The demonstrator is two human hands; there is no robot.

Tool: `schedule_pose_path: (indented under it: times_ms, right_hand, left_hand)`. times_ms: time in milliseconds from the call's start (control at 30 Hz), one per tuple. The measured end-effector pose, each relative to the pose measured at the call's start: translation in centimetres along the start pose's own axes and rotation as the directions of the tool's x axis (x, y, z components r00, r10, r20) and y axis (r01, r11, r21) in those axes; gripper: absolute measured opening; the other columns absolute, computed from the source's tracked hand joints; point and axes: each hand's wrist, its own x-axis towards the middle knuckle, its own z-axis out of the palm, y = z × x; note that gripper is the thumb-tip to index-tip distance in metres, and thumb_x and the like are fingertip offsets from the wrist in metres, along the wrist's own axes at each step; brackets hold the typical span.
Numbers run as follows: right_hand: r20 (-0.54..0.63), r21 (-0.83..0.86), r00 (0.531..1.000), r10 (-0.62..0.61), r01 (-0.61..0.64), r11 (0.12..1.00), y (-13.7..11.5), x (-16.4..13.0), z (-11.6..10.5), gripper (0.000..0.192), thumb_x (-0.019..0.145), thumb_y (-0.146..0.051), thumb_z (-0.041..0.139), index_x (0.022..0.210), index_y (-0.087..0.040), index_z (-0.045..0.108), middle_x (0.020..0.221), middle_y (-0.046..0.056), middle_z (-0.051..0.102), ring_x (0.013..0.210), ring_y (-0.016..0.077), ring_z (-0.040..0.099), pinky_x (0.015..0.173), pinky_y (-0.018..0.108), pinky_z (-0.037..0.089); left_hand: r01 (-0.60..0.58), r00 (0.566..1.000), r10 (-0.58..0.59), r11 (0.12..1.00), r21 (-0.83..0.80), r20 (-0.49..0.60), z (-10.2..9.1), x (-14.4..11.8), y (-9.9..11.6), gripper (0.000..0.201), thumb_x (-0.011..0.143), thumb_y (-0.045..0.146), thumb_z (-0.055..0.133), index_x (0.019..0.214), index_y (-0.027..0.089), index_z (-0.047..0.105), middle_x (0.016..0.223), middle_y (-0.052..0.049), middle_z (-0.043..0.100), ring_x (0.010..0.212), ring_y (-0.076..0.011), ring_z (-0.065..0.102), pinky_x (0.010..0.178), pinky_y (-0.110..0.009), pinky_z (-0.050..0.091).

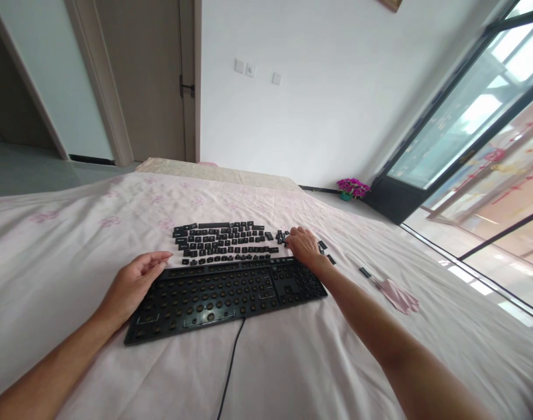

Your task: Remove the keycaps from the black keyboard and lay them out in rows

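keyboard [231,294]: stripped bare on the bedsheet [51,245]
keycaps [225,240]: loose rows behind it; tiny, light, probably slick, pinch by sides
left hand [132,286]: spread, steadying keyboard's corner
right hand [305,245]: over keycaps, grip can't tell

A home bedroom, bed [73,233] spread with a pale pink flowered sheet, wooden door [147,76] and white wall with light switches [248,69], potted pink flowers [352,188] on the floor, large sliding glass door [467,116], perhaps onto a balcony
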Motion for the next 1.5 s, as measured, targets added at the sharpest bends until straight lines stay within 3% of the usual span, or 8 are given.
schedule_pose_path:
  times_ms: [300, 567, 800, 1133, 1267, 1367, 1500]
  right_hand:
    - [0.05, 0.078, 0.996, 0.079, -0.083, 0.994, 0.8, 0.4, -0.2, 0.011, 0.085, -0.03, 0.068, 0.09, -0.025, 0.076, 0.103, 0.007, 0.067, 0.101, 0.0225, 0.054, 0.079, 0.031, 0.037]
    - [0.133, 0.176, 0.989, 0.061, -0.084, 0.981, 0.5, 0.5, -1.4, 0.009, 0.082, -0.032, 0.07, 0.087, -0.032, 0.078, 0.097, -0.001, 0.072, 0.098, 0.0185, 0.059, 0.075, 0.025, 0.037]
    - [0.189, 0.195, 0.975, 0.119, -0.156, 0.968, -0.4, 0.3, -1.2, 0.02, 0.087, -0.031, 0.06, 0.095, -0.031, 0.078, 0.103, 0.003, 0.073, 0.097, 0.0205, 0.064, 0.075, 0.025, 0.041]
    - [0.215, 0.274, 0.966, 0.144, -0.201, 0.94, -0.1, 0.2, -0.8, 0.023, 0.077, -0.03, 0.068, 0.098, -0.032, 0.077, 0.098, 0.002, 0.075, 0.094, 0.0228, 0.067, 0.075, 0.027, 0.044]
    - [0.197, 0.344, 0.962, 0.19, -0.249, 0.905, 0.5, -0.2, -0.7, 0.029, 0.077, -0.039, 0.069, 0.104, -0.033, 0.075, 0.094, -0.002, 0.075, 0.09, 0.0197, 0.067, 0.071, 0.025, 0.045]
    - [0.179, 0.481, 0.958, 0.222, -0.282, 0.83, 0.9, -1.0, -0.9, 0.029, 0.075, -0.042, 0.07, 0.102, -0.031, 0.075, 0.088, -0.004, 0.075, 0.084, 0.0166, 0.068, 0.067, 0.022, 0.045]
    - [0.137, 0.637, 0.977, 0.166, -0.215, 0.74, 0.4, -3.1, -1.8, 0.025, 0.071, -0.036, 0.074, 0.094, -0.028, 0.076, 0.08, -0.005, 0.074, 0.076, 0.0159, 0.067, 0.066, 0.023, 0.044]
  left_hand:
    - [-0.003, 1.0, 0.003, 1.0, 0.002, 0.014, -0.1, -0.1, 0.0, 0.051, 0.077, 0.055, 0.065, 0.117, 0.022, 0.066, 0.104, -0.006, 0.073, 0.083, -0.0209, 0.069, 0.065, -0.025, 0.052]
    - [-0.008, 1.0, 0.007, 1.0, 0.013, 0.016, 0.0, 0.0, -0.1, 0.052, 0.078, 0.055, 0.064, 0.117, 0.022, 0.066, 0.104, -0.006, 0.073, 0.085, -0.0211, 0.068, 0.066, -0.025, 0.051]
    - [0.002, 1.0, -0.002, 1.0, 0.019, 0.014, 0.0, 0.0, 0.0, 0.052, 0.078, 0.056, 0.064, 0.116, 0.022, 0.066, 0.102, -0.006, 0.072, 0.089, -0.0219, 0.067, 0.067, -0.025, 0.051]
    - [0.006, 1.0, -0.006, 1.0, 0.0, 0.016, 0.0, 0.0, -0.1, 0.053, 0.077, 0.055, 0.065, 0.117, 0.021, 0.065, 0.103, -0.006, 0.072, 0.089, -0.0226, 0.068, 0.068, -0.026, 0.052]
    - [-0.002, 1.0, 0.002, 1.0, -0.01, 0.015, 0.0, 0.0, -0.1, 0.052, 0.077, 0.055, 0.065, 0.117, 0.021, 0.066, 0.103, -0.006, 0.073, 0.089, -0.0223, 0.068, 0.068, -0.025, 0.052]
    - [0.005, 1.0, -0.004, 1.0, -0.012, 0.016, 0.0, 0.0, -0.1, 0.051, 0.077, 0.055, 0.065, 0.116, 0.022, 0.066, 0.103, -0.005, 0.073, 0.088, -0.0214, 0.068, 0.067, -0.024, 0.052]
    - [0.005, 1.0, -0.005, 1.0, -0.003, 0.016, 0.0, 0.1, -0.2, 0.051, 0.077, 0.055, 0.066, 0.116, 0.023, 0.066, 0.101, -0.004, 0.073, 0.087, -0.0203, 0.068, 0.066, -0.023, 0.052]
